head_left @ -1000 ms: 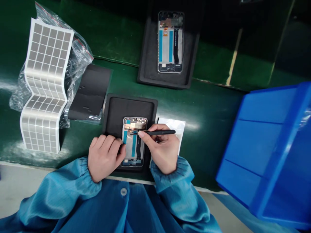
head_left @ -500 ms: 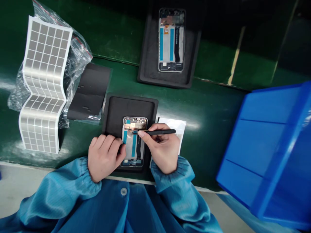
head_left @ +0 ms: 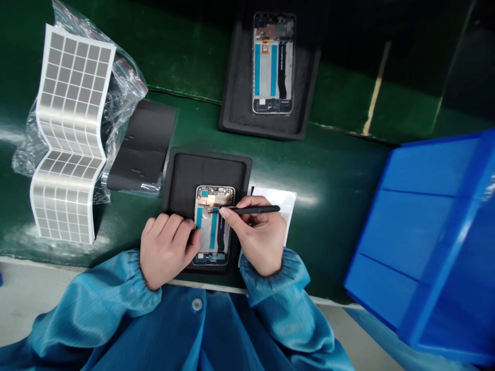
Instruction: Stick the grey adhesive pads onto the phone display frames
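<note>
Taking the opened phone (head_left: 207, 234) as the clock's centre, it lies in a black tray (head_left: 209, 159) near the table's front edge, long side running from 12 to 6. The right hand (head_left: 263, 234), at 3 o'clock, pinches a pair of black tweezers (head_left: 255, 210) between thumb and fingers, the tips pointing to 9 over the phone's upper half. The left hand (head_left: 166, 250), between 8 and 9, has its fingers curled, the thumb at the phone's edge — whether it grasps or merely steadies, I cannot tell. The likeliest trouble is a slip of the tips, which could scratch the inside or snag the black ribbon (head_left: 220, 234); a weak hold on the left might let the phone slide, since the tray is roomier than it. The right fingers also hide part of the phone's right side. Around it, a second phone (head_left: 274, 72) sits in another tray (head_left: 266, 124) at 1, a sticker sheet (head_left: 73, 93) at 10, black sheets (head_left: 147, 139) between 10 and 11, a blue bin (head_left: 417, 206) at 3 — and white paper (head_left: 289, 203), partly covered by the right hand, lies nearer in that direction.
</note>
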